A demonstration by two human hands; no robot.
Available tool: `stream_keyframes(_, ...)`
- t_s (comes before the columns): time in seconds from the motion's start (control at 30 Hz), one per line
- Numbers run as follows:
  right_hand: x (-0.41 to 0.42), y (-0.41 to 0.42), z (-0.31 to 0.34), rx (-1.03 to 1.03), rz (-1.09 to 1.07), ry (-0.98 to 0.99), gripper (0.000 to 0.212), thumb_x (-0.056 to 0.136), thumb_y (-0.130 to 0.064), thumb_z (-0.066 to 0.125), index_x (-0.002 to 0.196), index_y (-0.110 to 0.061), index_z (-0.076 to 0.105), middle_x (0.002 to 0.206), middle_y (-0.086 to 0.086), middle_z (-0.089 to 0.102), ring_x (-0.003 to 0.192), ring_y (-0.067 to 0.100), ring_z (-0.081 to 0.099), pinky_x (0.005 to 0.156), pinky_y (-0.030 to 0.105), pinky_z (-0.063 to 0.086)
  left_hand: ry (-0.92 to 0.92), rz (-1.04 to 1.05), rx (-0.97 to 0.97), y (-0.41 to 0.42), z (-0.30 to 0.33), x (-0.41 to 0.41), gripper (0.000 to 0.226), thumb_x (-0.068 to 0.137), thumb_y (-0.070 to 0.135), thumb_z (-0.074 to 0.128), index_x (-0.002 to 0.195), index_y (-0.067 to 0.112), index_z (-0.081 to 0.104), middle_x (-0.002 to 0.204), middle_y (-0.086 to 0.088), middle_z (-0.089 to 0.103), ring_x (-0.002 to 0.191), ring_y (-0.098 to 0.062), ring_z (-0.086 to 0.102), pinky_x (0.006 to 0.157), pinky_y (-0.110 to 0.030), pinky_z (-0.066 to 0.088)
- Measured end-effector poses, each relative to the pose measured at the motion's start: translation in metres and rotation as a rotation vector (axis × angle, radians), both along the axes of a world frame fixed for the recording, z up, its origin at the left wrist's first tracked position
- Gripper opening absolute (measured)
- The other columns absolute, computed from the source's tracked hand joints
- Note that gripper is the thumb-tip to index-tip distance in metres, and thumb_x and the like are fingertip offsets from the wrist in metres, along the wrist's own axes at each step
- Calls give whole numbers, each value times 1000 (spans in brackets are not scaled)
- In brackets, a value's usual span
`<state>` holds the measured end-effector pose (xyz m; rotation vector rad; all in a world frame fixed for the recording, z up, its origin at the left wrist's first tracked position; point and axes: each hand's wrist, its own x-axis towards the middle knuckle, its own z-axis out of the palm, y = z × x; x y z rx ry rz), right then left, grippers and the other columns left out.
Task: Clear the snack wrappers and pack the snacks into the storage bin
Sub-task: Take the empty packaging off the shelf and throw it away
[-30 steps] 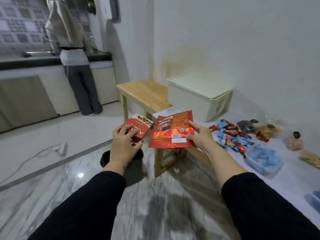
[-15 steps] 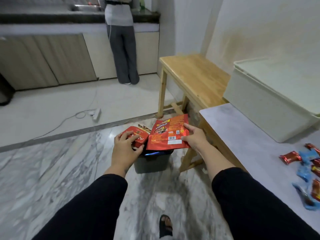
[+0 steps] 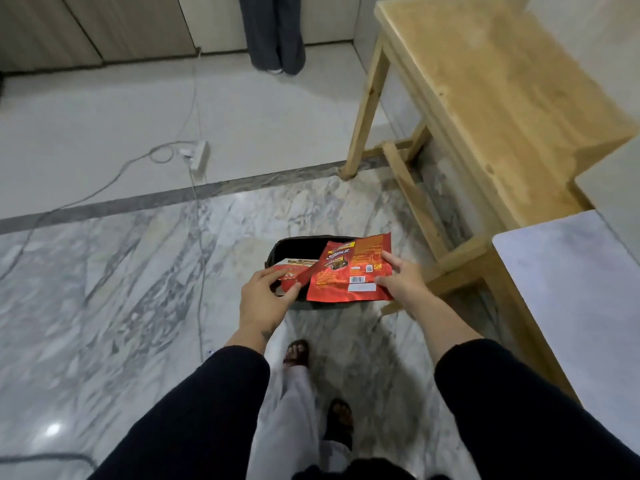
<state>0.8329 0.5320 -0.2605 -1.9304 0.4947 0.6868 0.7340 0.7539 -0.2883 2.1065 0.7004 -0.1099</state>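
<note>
My right hand (image 3: 403, 284) pinches the right edge of a large flat red snack wrapper (image 3: 346, 271), holding it over a dark waste bin (image 3: 294, 244) on the floor. My left hand (image 3: 265, 294) grips a smaller red snack wrapper (image 3: 294, 271) at the bin's left rim. Both wrappers hide most of the bin's opening. The storage bin and the snacks are out of view.
A wooden bench (image 3: 485, 98) stands to the right of the bin, and a pale table corner (image 3: 571, 271) juts in at right. A white power strip (image 3: 199, 157) and its cables (image 3: 199, 271) cross the floor at left. Another person's legs (image 3: 275, 32) stand at the far counter. My sandalled feet (image 3: 311, 375) are below the bin.
The view has tilted down from the table to the floor. Both hands have carried the wrappers down over the bin; the storage bin and snacks have left the frame.
</note>
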Motion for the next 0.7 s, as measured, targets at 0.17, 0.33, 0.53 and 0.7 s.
stream_keyframes(0.17, 31, 13, -78, -80, -59, 80, 71, 77, 6, 68, 141, -15, 45, 135, 10, 54, 111, 27, 61, 97, 43, 51, 91, -84, -17, 17, -57, 56, 34, 76, 38, 74, 108, 29, 70, 112, 4, 62, 103, -11, 60, 90, -20, 45)
stream_keyframes(0.33, 52, 20, -161, -123, -165, 189, 70, 77, -1, 71, 140, -18, 46, 142, 5, 47, 114, 26, 60, 97, 39, 51, 232, -94, -60, 22, -136, 93, 41, 75, 48, 70, 109, 26, 70, 116, 4, 64, 105, -12, 61, 91, -28, 51)
stream_keyframes(0.53, 70, 47, -215, 42, -320, 345, 68, 89, -2, 61, 148, -21, 31, 147, 11, 42, 116, 33, 58, 85, 44, 56, 378, -201, -79, 21, -212, 120, 53, 72, 61, 63, 117, 32, 66, 132, 8, 56, 124, -11, 53, 103, -31, 43)
stream_keyframes(0.7, 68, 58, -226, -69, -79, 390, 64, 92, -14, 60, 147, -27, 31, 146, 8, 42, 115, 27, 59, 94, 44, 53, 478, -287, -46, 25, -222, 120, 56, 81, 51, 63, 130, 26, 56, 145, 3, 46, 133, -17, 44, 103, -32, 39)
